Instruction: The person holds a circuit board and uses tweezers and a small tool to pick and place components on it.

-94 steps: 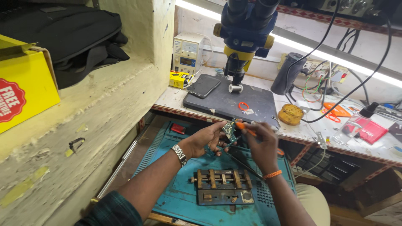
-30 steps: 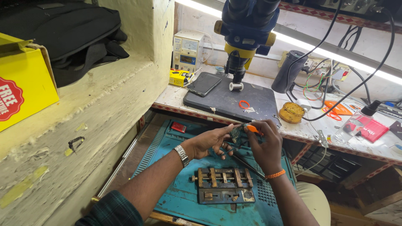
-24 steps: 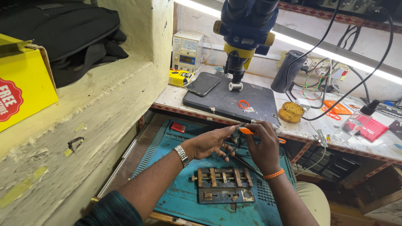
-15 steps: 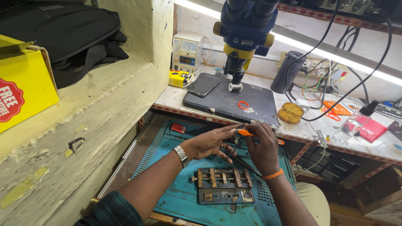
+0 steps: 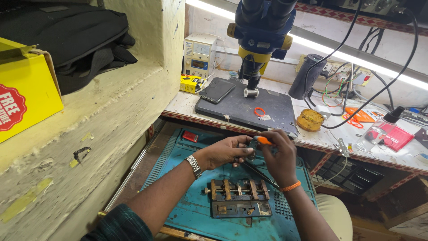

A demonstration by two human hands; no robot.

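Note:
My left hand (image 5: 227, 151), with a metal watch on its wrist, pinches a small circuit board (image 5: 252, 146) over the teal work mat (image 5: 187, 209). Right beside it, my right hand (image 5: 281, 156), an orange band on the wrist, grips an orange-handled screwdriver (image 5: 264, 140) whose tip meets the small board. Thin dark tweezers (image 5: 261, 174) stick out below the hands. A metal board-holding jig (image 5: 240, 198) lies on the mat just under both hands.
A blue and yellow microscope (image 5: 263, 27) stands over a dark pad (image 5: 249, 107) holding a phone (image 5: 217, 90) and an orange ring (image 5: 259, 112). A power supply (image 5: 199, 56), a solder tin (image 5: 310, 120), cables and red packets sit along the bench. A yellow box (image 5: 24, 89) and black bag (image 5: 67, 40) rest on the left ledge.
The hands have drawn closer together and lowered a little. The screwdriver's orange handle has shifted slightly while its tip stays at the small board in the left hand.

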